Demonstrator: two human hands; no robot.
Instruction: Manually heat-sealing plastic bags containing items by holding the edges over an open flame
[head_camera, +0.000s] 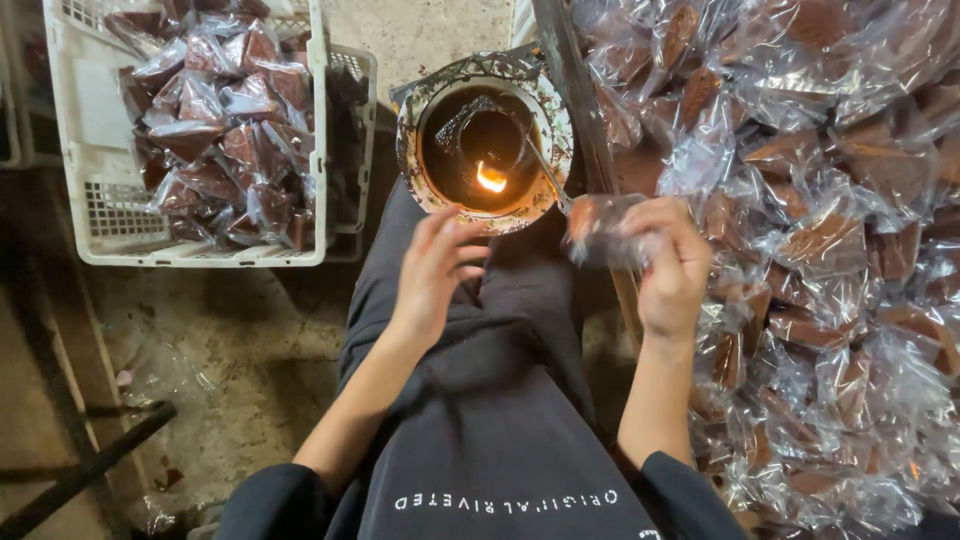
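Right hand (672, 262): a clear plastic packet (603, 228) with a brown piece inside is clamped by its fingers, at about one o'clock from the lap.
Left hand (435, 268): held empty, fingers apart, just beside the packet.
Tin (485, 143): a small flame (491, 179) is seen inside, at twelve o'clock.
Crate (190, 140): filled packets are held, at ten o'clock.
Pile (830, 250): packets are heaped at three o'clock.

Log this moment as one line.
right hand: holds clear bag | left hand: empty, open | flame bowl: lit | white crate: bagged pieces
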